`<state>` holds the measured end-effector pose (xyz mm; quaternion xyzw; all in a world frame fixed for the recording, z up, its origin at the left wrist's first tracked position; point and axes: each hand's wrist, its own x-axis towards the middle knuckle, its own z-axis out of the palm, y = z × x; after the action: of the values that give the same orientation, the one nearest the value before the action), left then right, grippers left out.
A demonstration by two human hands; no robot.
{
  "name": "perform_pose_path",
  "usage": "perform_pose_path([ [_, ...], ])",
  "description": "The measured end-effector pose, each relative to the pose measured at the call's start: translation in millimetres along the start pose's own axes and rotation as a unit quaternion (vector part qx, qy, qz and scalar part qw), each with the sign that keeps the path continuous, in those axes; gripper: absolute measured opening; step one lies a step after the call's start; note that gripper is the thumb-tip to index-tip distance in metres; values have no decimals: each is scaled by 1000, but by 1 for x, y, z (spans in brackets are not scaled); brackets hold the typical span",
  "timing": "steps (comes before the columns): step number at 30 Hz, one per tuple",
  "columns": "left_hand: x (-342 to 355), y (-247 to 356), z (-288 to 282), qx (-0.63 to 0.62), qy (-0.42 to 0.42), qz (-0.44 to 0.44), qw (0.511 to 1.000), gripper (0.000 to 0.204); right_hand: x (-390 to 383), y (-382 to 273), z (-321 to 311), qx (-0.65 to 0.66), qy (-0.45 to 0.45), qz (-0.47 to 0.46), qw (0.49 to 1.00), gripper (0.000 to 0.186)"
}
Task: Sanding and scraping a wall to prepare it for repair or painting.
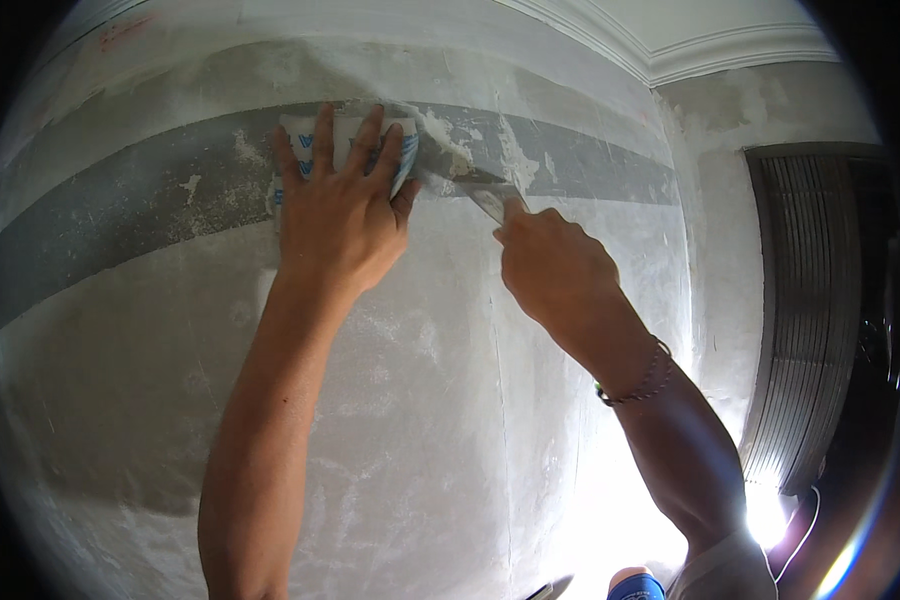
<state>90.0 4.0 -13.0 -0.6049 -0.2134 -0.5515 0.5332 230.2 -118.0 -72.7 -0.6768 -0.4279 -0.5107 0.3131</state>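
Note:
My left hand presses a white sheet with blue print flat against the darker grey band high on the wall, its fingers spread over the sheet. To its right, my right hand is closed on a metal scraper, whose blade is angled at the band beside the sheet. Pale flaked patches of coating show around the blade. Whether the blade's tip touches the sheet, I cannot tell.
White moulding runs along the ceiling. A dark framed opening with a ribbed panel is at the right, above a bright lamp with a white cable. A blue cylindrical object shows at the bottom edge.

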Motion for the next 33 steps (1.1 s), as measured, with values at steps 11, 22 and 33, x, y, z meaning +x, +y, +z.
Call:
perform_pose_path([
  [11, -2, 13, 7, -60, 45, 7, 997, 48, -2, 3, -11, -11, -86, 31, 996, 28],
  [22, -2, 17, 3, -51, 21, 12, 998, 46, -4, 0, -7, 5, -63, 26, 998, 29],
  [33, 1, 18, 6, -50, 50, 16, 997, 45, -10, 1, -11, -54, -32, -49, 997, 28],
])
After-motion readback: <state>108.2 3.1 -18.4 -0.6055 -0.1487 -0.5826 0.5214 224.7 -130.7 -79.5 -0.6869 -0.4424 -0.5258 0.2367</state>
